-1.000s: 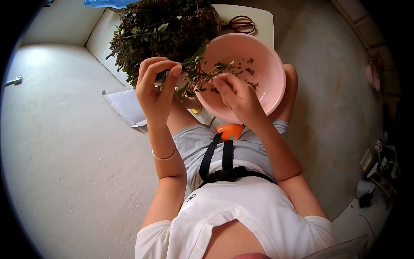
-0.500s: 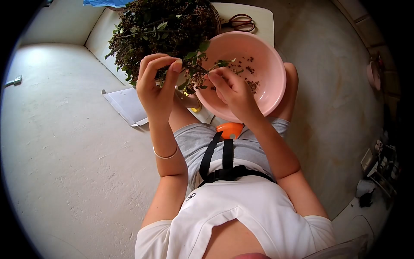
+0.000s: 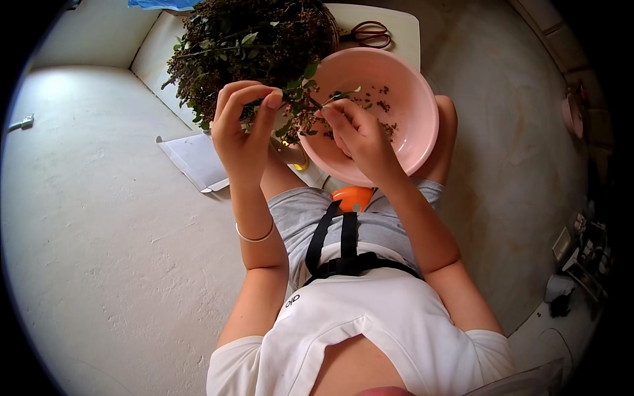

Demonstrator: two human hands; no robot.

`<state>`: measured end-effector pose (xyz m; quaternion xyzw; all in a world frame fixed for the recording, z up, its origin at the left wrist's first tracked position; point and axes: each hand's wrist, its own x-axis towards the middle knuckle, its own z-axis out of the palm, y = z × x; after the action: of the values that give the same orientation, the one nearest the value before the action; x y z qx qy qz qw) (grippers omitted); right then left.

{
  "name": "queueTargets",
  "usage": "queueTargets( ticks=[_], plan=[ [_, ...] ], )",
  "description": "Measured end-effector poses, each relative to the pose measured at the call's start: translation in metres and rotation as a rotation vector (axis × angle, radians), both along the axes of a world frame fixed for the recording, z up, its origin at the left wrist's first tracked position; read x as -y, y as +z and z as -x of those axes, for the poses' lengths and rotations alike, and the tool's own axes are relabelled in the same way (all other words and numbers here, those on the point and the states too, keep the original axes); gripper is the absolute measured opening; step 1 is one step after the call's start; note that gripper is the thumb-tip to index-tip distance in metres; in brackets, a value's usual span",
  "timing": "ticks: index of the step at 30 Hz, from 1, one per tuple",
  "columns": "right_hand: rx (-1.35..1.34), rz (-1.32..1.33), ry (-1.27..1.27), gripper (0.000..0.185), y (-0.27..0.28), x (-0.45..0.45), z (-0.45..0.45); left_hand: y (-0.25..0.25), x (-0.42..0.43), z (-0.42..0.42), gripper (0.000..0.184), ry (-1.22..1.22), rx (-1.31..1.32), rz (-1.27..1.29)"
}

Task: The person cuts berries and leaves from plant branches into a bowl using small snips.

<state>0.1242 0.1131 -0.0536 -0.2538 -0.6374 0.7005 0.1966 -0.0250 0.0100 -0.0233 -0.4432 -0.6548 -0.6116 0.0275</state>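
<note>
Between my hands is a leafy sprig with clusters of small brownish berries. My left hand pinches its left end between thumb and forefinger. My right hand is closed on the stem at the other end, fingertips pressed together. Under the sprig and my right hand sits a pink basin with small loose berry clusters scattered on its bottom. Just beyond my left hand rises a big heap of similar berry branches, in what looks like a wicker basket.
Dark-handled scissors lie on the pale table behind the basin. A white sheet or flat tray rests left of my left wrist. An orange object is at my lap. Blue plastic shows at the top edge.
Both hands keep their hold on the sprig. My left hand has shifted very slightly to the right, and my right fingers have moved slightly along the stem.
</note>
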Motion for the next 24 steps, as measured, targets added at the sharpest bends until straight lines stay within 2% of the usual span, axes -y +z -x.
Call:
queueTargets(
  ticks=[4, 9, 16, 19, 21, 22, 24],
  plan=[
    [-0.004, 0.009, 0.005, 0.026, -0.005, -0.001, 0.002, -0.001, 0.000, 0.000, 0.009, 0.005, -0.008, 0.001],
    [-0.161, 0.284, 0.029, 0.025, -0.009, -0.001, 0.004, -0.002, -0.003, 0.000, 0.009, 0.010, -0.012, -0.007],
    [-0.232, 0.455, 0.071, 0.027, -0.008, -0.002, 0.003, -0.002, -0.005, -0.001, 0.008, 0.014, 0.010, -0.012],
    [-0.196, 0.424, 0.039, 0.027, -0.007, -0.002, 0.002, -0.003, -0.006, 0.001, 0.007, 0.011, 0.012, -0.014],
    [-0.126, 0.247, 0.001, 0.027, -0.008, -0.003, 0.000, -0.003, -0.005, 0.001, 0.006, 0.006, 0.017, -0.018],
    [-0.126, 0.248, 0.001, 0.027, -0.008, -0.003, -0.002, -0.003, -0.005, 0.001, 0.007, -0.005, 0.039, -0.018],
    [-0.044, -0.038, -0.052, 0.029, -0.006, -0.004, -0.005, -0.003, -0.004, 0.003, 0.007, -0.017, 0.060, -0.018]
  ],
)
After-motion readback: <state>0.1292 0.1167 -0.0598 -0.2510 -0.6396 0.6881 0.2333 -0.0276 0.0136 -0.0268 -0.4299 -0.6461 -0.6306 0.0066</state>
